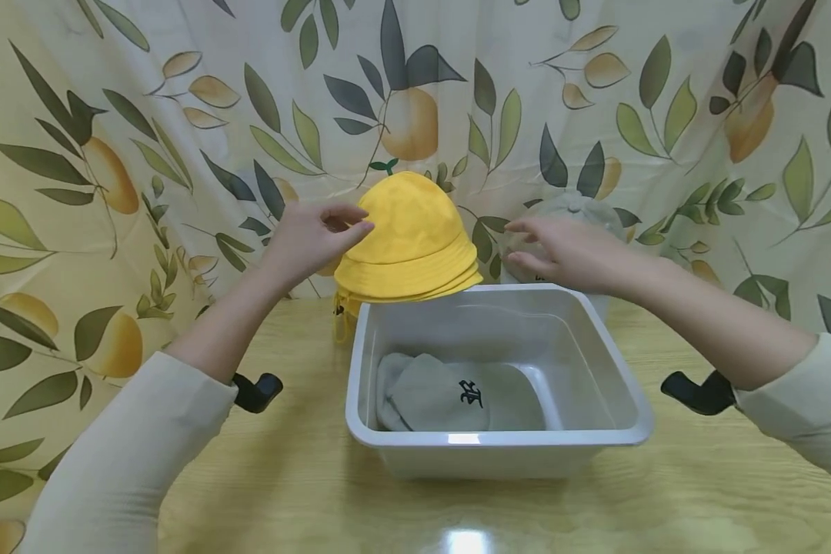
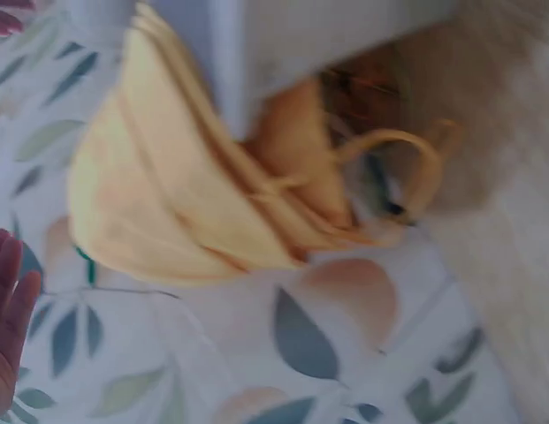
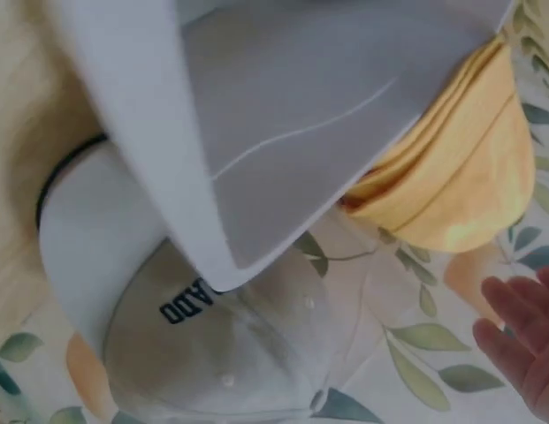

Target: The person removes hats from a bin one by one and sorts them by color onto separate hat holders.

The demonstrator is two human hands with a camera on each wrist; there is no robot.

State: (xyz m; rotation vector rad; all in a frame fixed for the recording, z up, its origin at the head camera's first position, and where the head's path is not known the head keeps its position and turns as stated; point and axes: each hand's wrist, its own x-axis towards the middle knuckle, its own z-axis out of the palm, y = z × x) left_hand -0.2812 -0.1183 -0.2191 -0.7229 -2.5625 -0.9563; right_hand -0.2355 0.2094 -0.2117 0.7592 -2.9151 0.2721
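A stack of yellow bucket hats [image 1: 412, 235] stands behind the back left rim of a white plastic bin [image 1: 502, 438]. My left hand [image 1: 318, 238] hovers by the stack's left side, fingers loosely bent and holding nothing; a gap to the hats shows in the left wrist view. On the right, my empty right hand [image 1: 561, 250] is raised in front of a light grey baseball cap [image 3: 221, 353] with dark lettering, partly hidden behind the bin. Inside the bin lies another grey cap [image 1: 432, 392] with a black emblem, its brim pointing right.
The bin sits on a light wood-grain table [image 1: 277, 477]. Close behind it hangs a curtain [image 1: 201, 69] printed with leaves and fruit. A yellow strap [image 2: 424, 177] dangles from the hats beside the bin. Black camera mounts [image 1: 258, 392] stick out from both wrists.
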